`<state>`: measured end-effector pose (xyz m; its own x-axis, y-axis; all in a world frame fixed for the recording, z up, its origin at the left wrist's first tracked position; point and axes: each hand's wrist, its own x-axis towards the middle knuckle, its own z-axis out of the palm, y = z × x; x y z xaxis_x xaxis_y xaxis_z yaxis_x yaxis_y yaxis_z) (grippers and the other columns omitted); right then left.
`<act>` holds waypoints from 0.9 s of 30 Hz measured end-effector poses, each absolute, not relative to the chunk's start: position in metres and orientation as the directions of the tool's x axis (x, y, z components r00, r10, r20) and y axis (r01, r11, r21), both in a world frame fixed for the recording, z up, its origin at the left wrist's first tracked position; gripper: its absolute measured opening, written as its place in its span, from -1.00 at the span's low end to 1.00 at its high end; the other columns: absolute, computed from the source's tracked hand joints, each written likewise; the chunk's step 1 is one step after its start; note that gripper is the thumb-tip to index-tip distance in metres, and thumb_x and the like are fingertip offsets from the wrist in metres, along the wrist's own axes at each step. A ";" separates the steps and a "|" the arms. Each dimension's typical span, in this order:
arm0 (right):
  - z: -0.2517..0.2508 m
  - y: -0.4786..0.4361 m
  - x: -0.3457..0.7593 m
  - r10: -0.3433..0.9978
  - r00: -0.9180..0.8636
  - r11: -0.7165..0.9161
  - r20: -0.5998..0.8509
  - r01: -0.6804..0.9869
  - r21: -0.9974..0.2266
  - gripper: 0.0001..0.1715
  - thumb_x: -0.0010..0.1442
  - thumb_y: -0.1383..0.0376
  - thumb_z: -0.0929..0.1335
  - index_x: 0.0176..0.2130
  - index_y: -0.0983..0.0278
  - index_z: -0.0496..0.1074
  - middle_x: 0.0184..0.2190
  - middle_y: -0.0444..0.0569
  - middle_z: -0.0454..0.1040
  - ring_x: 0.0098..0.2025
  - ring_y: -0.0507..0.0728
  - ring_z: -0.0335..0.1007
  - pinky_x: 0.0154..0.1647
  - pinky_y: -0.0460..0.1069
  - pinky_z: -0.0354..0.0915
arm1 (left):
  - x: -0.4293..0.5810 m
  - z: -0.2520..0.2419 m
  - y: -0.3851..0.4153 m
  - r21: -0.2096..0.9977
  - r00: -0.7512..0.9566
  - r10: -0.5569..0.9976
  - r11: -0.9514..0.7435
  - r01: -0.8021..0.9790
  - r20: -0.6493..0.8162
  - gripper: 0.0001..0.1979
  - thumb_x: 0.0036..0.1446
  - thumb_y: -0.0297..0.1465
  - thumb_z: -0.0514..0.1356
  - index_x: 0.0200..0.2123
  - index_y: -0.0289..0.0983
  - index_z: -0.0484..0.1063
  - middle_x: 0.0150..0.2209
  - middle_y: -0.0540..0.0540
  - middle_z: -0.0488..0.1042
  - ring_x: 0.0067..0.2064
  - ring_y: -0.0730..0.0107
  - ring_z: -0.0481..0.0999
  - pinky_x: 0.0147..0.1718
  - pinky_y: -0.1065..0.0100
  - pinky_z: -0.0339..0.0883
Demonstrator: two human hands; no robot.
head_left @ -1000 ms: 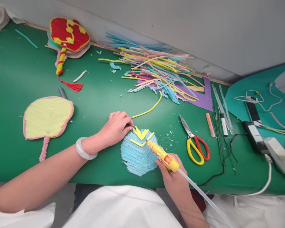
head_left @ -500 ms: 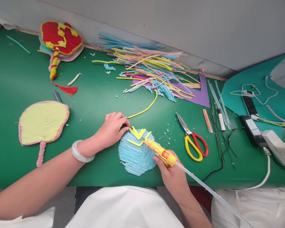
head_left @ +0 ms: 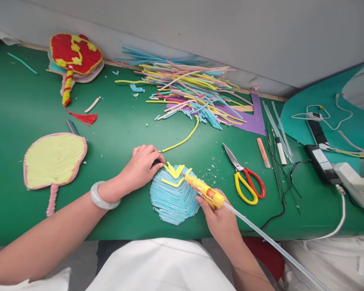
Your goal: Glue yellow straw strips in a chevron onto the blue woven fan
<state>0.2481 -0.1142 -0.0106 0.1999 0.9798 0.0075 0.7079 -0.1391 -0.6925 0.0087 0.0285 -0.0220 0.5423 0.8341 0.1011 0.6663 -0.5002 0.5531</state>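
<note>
Evidently, hot glue is being laid with the glue gun (head_left: 203, 189) onto the blue strip-covered disc (head_left: 172, 198). The step would probably be done best if the nozzle is held close to the surface just beside the yellow chevron strips (head_left: 175, 171), only a thin line is squeezed out, and each strip is pressed flat before the glue sets. Fingertips are best kept off the fresh bead, and the long clear glue stick (head_left: 269, 242) trailing from the back of the gun should not be allowed to snag. The gun is gripped in the right hand (head_left: 221, 218), fingers wrapped closed round its yellow body, its tip set at the right end of the chevrons. The left hand (head_left: 142, 163) is curled, its fingertips bunched narrowly and pressed on the disc's upper left edge, so that the disc is pinned to the green table (head_left: 124, 125). The disc lies flat near the table's front edge, between the two hands. It is roughly round and covered in rows of pale blue strips, with ragged ends at its lower edge and a few yellow strips nested as V shapes at its top. Scissors (head_left: 245, 182) lie to its right, apart from it.
</note>
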 end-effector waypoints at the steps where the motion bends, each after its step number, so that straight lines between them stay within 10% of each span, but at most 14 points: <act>1: -0.011 -0.114 0.248 0.980 0.201 -0.140 0.007 0.705 -0.695 -0.53 0.27 -0.12 0.27 -0.31 0.22 0.39 -0.40 -0.03 0.46 -0.31 0.18 0.40 -0.29 0.04 0.33 | 0.009 -0.022 0.028 0.554 0.542 0.834 -0.501 0.665 0.103 -0.97 0.25 -0.40 0.21 -0.26 -0.21 0.45 -0.22 -0.05 0.41 -0.13 0.22 0.35 -0.03 0.12 0.11; 27: -0.017 -0.107 0.254 0.979 0.201 -0.126 0.038 0.738 -0.663 -0.55 0.30 -0.08 0.27 -0.25 0.23 0.43 -0.30 0.01 0.50 -0.22 0.20 0.43 -0.22 0.07 0.34 | 0.009 -0.023 0.029 0.553 0.536 0.836 -0.504 0.664 0.119 -0.97 0.24 -0.39 0.21 -0.27 -0.20 0.45 -0.23 -0.04 0.41 -0.13 0.22 0.35 -0.03 0.12 0.12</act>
<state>0.2543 -0.1071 -0.0166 0.2013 0.9788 0.0385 0.7380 -0.1257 -0.6630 0.0089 0.0288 -0.0232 0.5360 0.8358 0.1189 0.6635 -0.5041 0.5528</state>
